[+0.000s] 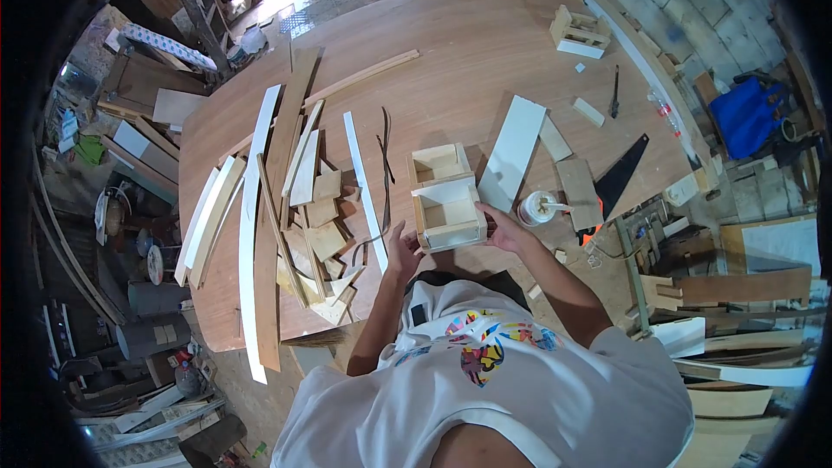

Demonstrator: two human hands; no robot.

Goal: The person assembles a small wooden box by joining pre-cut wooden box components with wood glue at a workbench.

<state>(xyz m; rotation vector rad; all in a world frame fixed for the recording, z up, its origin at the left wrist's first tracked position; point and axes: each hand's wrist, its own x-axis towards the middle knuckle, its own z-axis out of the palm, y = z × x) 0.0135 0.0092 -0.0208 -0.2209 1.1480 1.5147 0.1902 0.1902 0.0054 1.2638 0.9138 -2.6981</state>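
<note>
A small wooden box frame (451, 237) with two open compartments and a white inner face stands at the near edge of the big table, in front of my body. My left hand (405, 249) is at its left side, fingers curled near the lower corner. On the opposite side, my right hand (502, 230) grips the right wall near the front corner. Both hands hold the box between them. A white tub (537, 208) with a brush or stick in it sits just right of my right hand. Behind the tub lies a long white board (513, 152).
Long strips and wood offcuts (325, 212) cover the table's left part. A handsaw (622, 178) lies at the right beside a brown board (578, 194). Another small wooden frame (580, 32) stands at the far right. A blue bag (747, 117) hangs beyond the table (451, 35).
</note>
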